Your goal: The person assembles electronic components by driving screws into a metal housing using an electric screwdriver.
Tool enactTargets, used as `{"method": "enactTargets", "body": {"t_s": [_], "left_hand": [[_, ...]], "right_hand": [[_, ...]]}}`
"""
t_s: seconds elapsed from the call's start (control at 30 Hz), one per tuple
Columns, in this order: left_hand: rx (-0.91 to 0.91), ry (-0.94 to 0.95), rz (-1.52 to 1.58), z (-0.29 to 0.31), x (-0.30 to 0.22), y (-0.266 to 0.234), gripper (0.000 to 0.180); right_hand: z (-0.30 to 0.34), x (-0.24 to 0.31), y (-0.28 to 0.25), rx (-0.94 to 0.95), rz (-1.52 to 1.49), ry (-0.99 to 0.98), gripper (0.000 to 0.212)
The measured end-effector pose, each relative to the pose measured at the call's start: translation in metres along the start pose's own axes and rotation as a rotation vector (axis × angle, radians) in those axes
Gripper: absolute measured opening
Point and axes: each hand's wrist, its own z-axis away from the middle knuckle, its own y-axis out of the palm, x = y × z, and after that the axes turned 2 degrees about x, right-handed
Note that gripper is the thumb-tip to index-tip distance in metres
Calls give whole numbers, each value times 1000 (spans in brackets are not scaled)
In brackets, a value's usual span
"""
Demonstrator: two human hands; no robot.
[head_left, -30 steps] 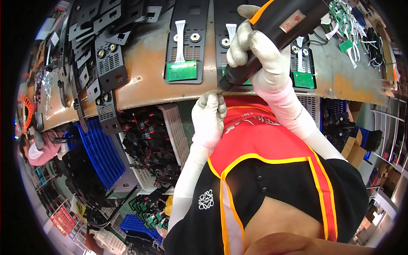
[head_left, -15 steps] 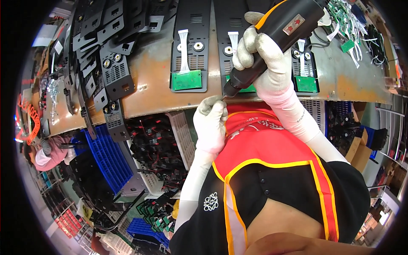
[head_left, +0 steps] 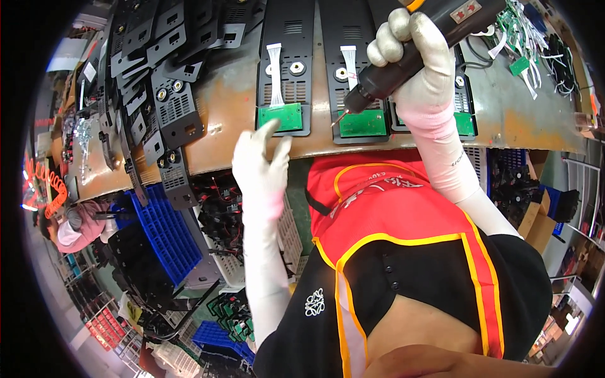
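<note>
My right hand (head_left: 421,63), in a white glove, is wrapped round a black electric screwdriver (head_left: 394,72). Its thin bit (head_left: 340,118) points down and left, beside the corner of a green circuit board (head_left: 363,124) on the middle black perforated panel (head_left: 353,30). My gloved left hand (head_left: 259,165) has its fingers apart at the bench edge. Its fingertips reach the lower edge of another green circuit board (head_left: 282,118), on the left panel (head_left: 287,34); whether they touch it I cannot tell. A white ribbon cable (head_left: 275,74) runs up from that board. Part of a third panel shows behind my right wrist.
Black metal brackets (head_left: 170,107) lie heaped on the bench (head_left: 224,101) at the left. Loose circuit boards and wires (head_left: 520,44) are at the far right. Below the bench stand a blue crate (head_left: 165,236) and bins of black parts. Another person (head_left: 79,230) is at the far left.
My left hand has come away from the screwdriver's tip and moved left, its fingers spreading. My right hand has shifted right and up with the screwdriver, baring the middle board.
</note>
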Motion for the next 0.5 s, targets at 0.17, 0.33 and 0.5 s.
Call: {"method": "enactTargets", "body": {"t_s": [0.17,0.33,0.5], "left_hand": [[365,162,-214,-39,0,-10,48],[477,200,-122,-47,12,-1,48],[570,78,-24,-51,10,-3,47]], "right_hand": [[3,18,19,-170,-47,22,45],[-8,12,20,-154,64,15,39],[-20,2,34,-122,194,97,33]]}}
